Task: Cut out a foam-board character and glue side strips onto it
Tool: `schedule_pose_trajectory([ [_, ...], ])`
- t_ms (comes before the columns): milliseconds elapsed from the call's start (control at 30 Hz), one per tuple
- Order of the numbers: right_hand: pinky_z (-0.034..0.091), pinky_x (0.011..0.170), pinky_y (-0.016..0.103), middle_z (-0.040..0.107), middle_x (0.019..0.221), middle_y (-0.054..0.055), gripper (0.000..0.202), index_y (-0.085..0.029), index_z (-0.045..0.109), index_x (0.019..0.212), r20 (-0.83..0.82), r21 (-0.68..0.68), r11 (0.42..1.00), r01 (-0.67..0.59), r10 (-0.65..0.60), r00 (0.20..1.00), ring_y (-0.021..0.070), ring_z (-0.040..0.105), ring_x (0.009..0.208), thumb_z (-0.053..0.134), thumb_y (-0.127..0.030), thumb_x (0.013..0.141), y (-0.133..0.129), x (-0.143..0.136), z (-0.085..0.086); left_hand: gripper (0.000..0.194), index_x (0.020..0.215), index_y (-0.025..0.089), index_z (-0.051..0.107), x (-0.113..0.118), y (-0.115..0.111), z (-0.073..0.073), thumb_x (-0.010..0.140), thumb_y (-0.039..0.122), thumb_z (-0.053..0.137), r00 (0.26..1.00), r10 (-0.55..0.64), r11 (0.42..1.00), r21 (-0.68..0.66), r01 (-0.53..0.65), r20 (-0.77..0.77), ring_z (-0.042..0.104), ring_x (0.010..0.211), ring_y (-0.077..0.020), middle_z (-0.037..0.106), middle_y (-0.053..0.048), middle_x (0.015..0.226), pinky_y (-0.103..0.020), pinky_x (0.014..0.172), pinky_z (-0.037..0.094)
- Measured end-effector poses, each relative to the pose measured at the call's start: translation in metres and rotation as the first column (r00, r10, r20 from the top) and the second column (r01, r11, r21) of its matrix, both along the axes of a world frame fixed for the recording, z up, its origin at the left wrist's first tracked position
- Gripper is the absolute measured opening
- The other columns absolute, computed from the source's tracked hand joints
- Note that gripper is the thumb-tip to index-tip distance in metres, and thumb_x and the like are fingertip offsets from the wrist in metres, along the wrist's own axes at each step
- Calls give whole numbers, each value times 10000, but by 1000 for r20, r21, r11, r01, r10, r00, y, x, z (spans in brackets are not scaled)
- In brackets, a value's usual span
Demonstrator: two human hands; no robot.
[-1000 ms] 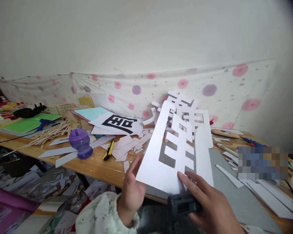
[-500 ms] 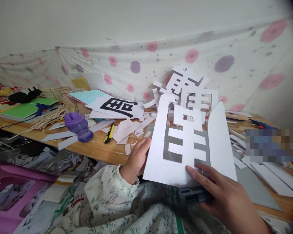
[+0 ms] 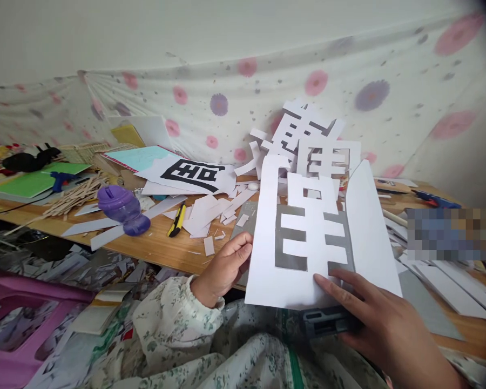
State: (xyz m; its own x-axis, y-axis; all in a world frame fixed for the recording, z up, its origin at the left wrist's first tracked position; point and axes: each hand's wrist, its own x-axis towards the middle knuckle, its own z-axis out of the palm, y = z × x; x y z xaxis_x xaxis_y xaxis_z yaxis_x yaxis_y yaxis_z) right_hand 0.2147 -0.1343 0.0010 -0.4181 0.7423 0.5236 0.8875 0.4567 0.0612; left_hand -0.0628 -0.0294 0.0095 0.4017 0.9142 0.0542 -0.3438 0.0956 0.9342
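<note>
Gripping the cut-out sheet (image 3: 316, 231) at its left edge, clear of the yellow cutter (image 3: 177, 220), left hand (image 3: 223, 268) sits higher along it than before; right hand (image 3: 383, 313) clasps a dark tool (image 3: 328, 322)

A pale grey wall (image 3: 178, 32) rose at the back, its lower part covered by a white sheet (image 3: 285, 81) printed with pink and purple flowers — creased, slightly sagging along its top edge. A long wooden table (image 3: 162, 247) ran along it. At the lower left stood a pink stool (image 3: 28, 287), beside a floor (image 3: 113, 278) littered with paper scraps (image 3: 73, 265) — dimmer beneath the table.
</note>
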Motion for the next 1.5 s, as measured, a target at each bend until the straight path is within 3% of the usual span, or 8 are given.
schedule_pose_trajectory([
  [167, 630, 606, 372, 700, 1206, 100, 781, -281, 564, 1374, 9, -7, 1000, -17, 17, 1000, 256, 754, 787, 613, -94, 617, 0, 3, 3, 383, 811, 152, 664, -3, 1, -1, 689, 462, 853, 998, -29, 999, -30, 28, -56, 500, 664, -130, 599, -4, 735, -236, 606, 364],
  [300, 631, 608, 381, 710, 1184, 104, 784, -268, 578, 1359, 18, -8, 999, -41, 42, 999, 261, 755, 783, 602, -85, 597, 1, 0, 7, 383, 766, 170, 603, 3, 3, 0, 785, 519, 760, 997, 63, 996, -57, -66, -39, 456, 623, -113, 522, 31, 684, -234, 593, 355],
  [667, 621, 626, 365, 692, 1210, 94, 745, -291, 569, 1374, -19, -55, 998, -43, 42, 999, 256, 750, 829, 584, -87, 657, 1, 1, -4, 520, 676, 199, 448, 18, -7, -11, 799, 639, 696, 970, 240, 969, 63, -238, -35, 271, 578, -100, 346, 71, 624, -232, 541, 251],
  [800, 620, 637, 350, 683, 1222, 97, 740, -287, 563, 1386, -44, -73, 996, -60, 57, 997, 253, 750, 863, 569, -77, 677, -1, 3, -3, 513, 689, 200, 468, 17, -10, -12, 802, 651, 685, 979, 201, 977, 82, -199, -20, 280, 567, -99, 359, 72, 614, -231, 538, 258],
  [1100, 599, 676, 345, 658, 1283, 85, 860, -323, 510, 1444, -73, -106, 994, -40, 32, 997, 256, 735, 879, 577, -72, 625, -6, 10, -11, 426, 759, 189, 567, 1, -6, -5, 756, 560, 776, 1000, -15, 999, 32, 16, -19, 404, 573, -111, 493, 39, 639, -239, 552, 301],
  [1333, 601, 658, 361, 658, 1262, 95, 824, -326, 512, 1430, -55, -106, 994, -41, 36, 998, 259, 736, 877, 565, -75, 648, -6, 8, -9, 519, 653, 195, 447, 4, -9, -7, 775, 602, 745, 1000, -14, 999, 42, 15, -21, 314, 543, -91, 387, 60, 601, -238, 518, 244],
  [1500, 601, 662, 362, 649, 1274, 95, 810, -323, 516, 1430, -55, -115, 993, -41, 35, 998, 257, 734, 874, 565, -78, 659, -8, 11, -11, 537, 676, 204, 442, 9, -11, -12, 755, 643, 740, 999, -42, 999, 27, 42, 2, 335, 501, -82, 413, 71, 573, -219, 502, 269],
])
